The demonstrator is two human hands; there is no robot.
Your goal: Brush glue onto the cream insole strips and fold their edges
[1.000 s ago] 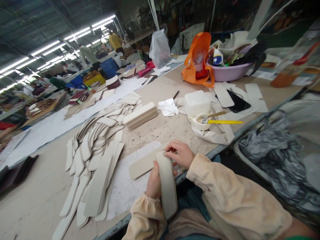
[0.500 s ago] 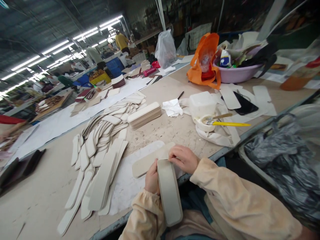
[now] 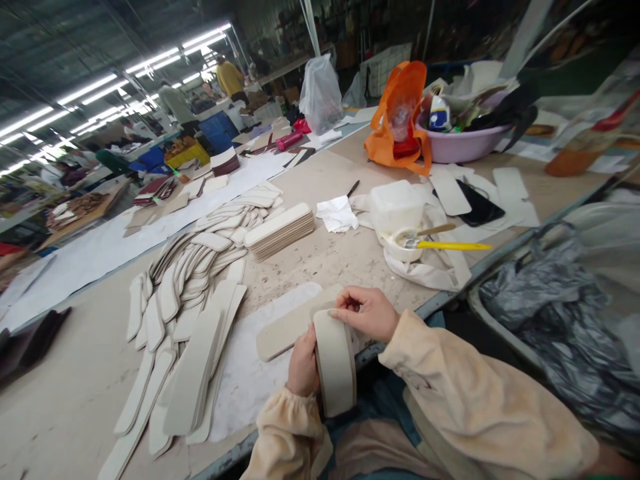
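At the left edge of the frame lie dark folded pieces [image 3: 33,347], and right of them, left of centre, a loose heap of pale strips [image 3: 195,267] spreads over the table [image 3: 90,393]. A neat stack [image 3: 280,233] stands near the middle, with a flat pale piece [image 3: 283,333] below it. At lower centre the left hand [image 3: 303,363] grips the left edge of a pale rounded strip [image 3: 336,367], its fingers mostly hidden behind. The strip hangs past the table edge, slightly bowed; it is probably light and springy, stiff enough to hold its shape yet liable to crease if bent hard. The long edges and rounded end seem the best holds, sparing the broad face. The right hand [image 3: 367,312] pinches the top end between thumb and forefinger, the other fingers curled. Farther right, a yellow-handled brush [image 3: 455,245] rests across a small white cup [image 3: 400,248].
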